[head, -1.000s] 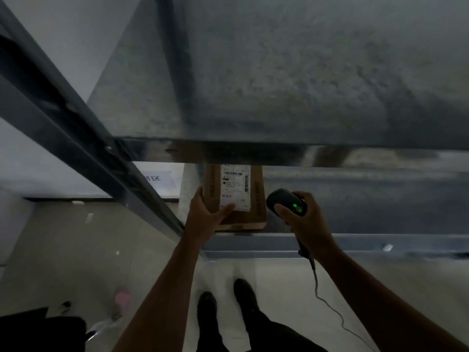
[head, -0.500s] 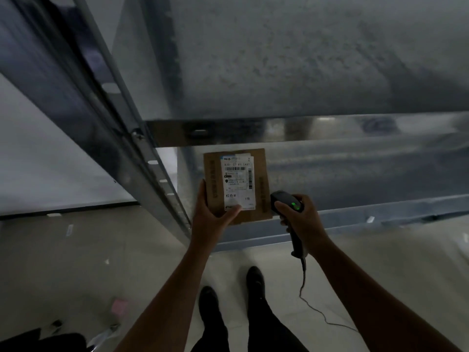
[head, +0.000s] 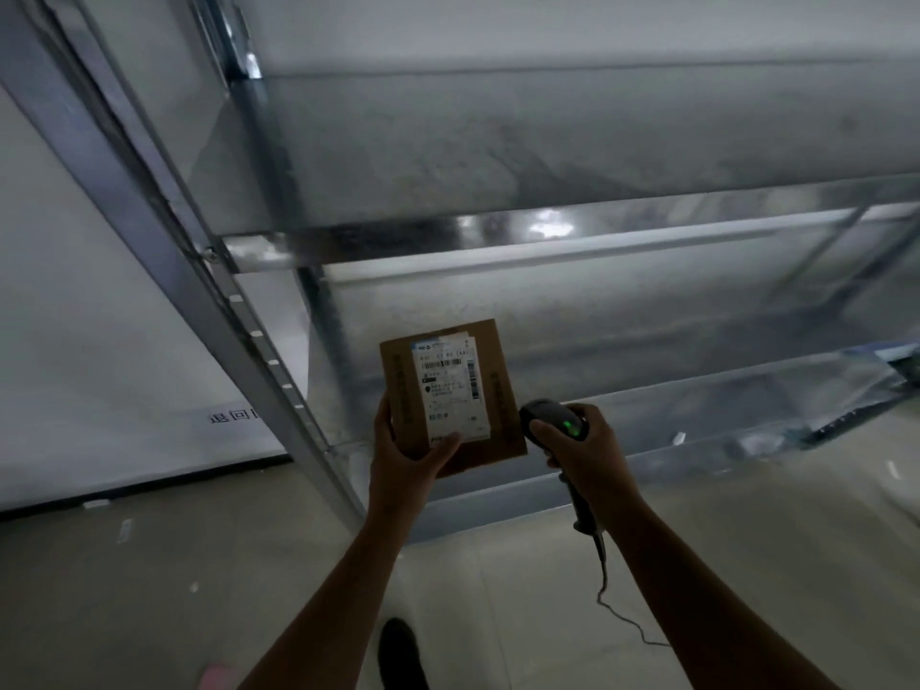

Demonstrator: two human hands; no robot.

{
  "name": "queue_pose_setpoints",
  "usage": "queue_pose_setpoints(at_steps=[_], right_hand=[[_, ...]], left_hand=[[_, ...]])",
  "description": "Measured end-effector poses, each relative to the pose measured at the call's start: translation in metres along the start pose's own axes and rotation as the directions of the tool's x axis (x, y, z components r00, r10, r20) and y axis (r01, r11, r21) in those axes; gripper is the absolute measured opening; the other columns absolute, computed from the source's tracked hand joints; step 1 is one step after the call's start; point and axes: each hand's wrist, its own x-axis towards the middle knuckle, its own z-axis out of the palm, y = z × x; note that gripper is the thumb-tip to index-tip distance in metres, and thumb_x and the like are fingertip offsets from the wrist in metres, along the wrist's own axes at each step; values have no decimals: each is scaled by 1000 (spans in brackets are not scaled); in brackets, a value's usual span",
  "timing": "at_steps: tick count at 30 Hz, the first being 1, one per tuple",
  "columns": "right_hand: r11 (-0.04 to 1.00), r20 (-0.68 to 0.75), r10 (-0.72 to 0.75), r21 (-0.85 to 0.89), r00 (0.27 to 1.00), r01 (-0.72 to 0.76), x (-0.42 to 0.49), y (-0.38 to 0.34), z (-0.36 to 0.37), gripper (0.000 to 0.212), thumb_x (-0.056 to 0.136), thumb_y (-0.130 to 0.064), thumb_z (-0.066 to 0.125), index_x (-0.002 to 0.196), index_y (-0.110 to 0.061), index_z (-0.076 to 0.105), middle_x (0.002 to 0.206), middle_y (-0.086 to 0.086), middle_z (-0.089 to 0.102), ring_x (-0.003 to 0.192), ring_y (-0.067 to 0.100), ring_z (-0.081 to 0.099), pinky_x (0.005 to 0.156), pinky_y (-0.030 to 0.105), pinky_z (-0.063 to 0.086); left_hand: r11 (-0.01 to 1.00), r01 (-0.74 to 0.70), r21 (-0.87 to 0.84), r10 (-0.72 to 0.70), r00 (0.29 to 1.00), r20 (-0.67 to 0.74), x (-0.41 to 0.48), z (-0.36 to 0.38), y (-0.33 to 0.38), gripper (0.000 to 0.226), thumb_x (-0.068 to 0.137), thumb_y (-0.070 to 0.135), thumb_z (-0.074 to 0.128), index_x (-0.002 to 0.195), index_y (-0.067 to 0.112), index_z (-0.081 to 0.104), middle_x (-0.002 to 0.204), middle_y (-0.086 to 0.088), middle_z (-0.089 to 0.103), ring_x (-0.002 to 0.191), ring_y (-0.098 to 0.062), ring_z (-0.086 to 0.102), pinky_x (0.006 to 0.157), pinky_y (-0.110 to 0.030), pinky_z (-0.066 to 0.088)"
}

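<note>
A flat brown cardboard parcel (head: 500, 390) with a white shipping label (head: 450, 385) faces me in front of the metal shelving. My left hand (head: 405, 463) grips its lower left corner, thumb across the label's bottom edge. Just right of the parcel, my right hand (head: 587, 458) is wrapped round the handle of a black barcode scanner (head: 550, 418). A green light glows on the scanner's head. Its cable (head: 610, 595) hangs down to the floor.
A galvanised metal rack (head: 498, 231) fills the view, with a slanted upright post (head: 214, 271) at the left and a low shelf edge (head: 722, 440) behind the hands. A white wall with printed characters (head: 234, 416) stands at left. My shoe (head: 401, 649) shows on the pale floor.
The parcel has come out from under the shelf and now sits higher and nearer to me. The view has tilted up, and the scanner stays close beside the parcel.
</note>
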Motion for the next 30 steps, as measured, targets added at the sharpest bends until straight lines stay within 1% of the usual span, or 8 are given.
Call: queue_pose_setpoints(at_steps=[7,10,14,17,20,23,26,30], right_hand=[[993,-29,-77,83,997,79,-64,19,-73,39,89,-34,78,119,-24,55,104,7,70,87,20,71,58,18,52],[987,-54,-88,129,995,95,-91,26,-94,40,89,-32,78,120,-25,54,107,3,68,90,21,71,60,19,53],[975,-72,-96,192,993,108,-117,32,-108,43,89,-32,77,124,-24,53,110,3,67,92,22,71,61,19,54],[969,-94,-98,217,991,117,-131,33,-111,49,90,-31,76,130,-20,52,113,5,66,94,23,71,61,18,54],[959,-102,-120,244,988,141,-142,30,-110,45,90,-29,75,127,-21,52,114,7,66,93,24,70,61,19,54],[950,-102,-134,268,986,157,-152,21,-101,42,90,-29,75,125,-24,52,114,8,67,89,23,71,62,20,56],[943,-99,-161,279,982,183,-160,10,-87,53,83,-38,74,128,-21,52,114,9,67,87,23,71,64,24,57],[942,-107,-179,267,978,202,-166,1,-72,46,88,-31,74,127,-24,51,113,7,66,88,25,72,66,26,58]], left_hand=[[996,-85,11,85,996,-30,-85,49,18,111,65,45,94,156,31,33,141,11,59,129,-14,59,95,-35,58],[997,-79,1,79,996,-29,-112,57,24,116,57,59,92,155,33,35,138,14,61,125,-8,61,97,-39,58],[994,-107,25,107,994,-1,-136,60,34,115,57,62,89,155,35,34,139,16,60,126,-7,59,102,-48,56],[988,-145,57,143,989,29,-145,58,42,114,59,63,87,155,35,32,141,15,59,127,-8,59,101,-49,56],[980,-191,57,187,980,66,-148,50,51,110,62,60,87,155,34,34,141,12,60,126,-8,60,96,-42,59],[971,-236,44,232,969,87,-147,34,63,107,64,59,87,154,33,35,138,12,62,123,-6,63,89,-30,60],[961,-275,21,272,958,92,-144,16,72,102,72,47,92,155,29,35,135,10,64,116,-1,66,77,-19,59],[952,-305,1,304,949,87,-140,-3,78,97,75,41,91,154,27,37,135,10,65,117,-3,66,78,-20,60]])
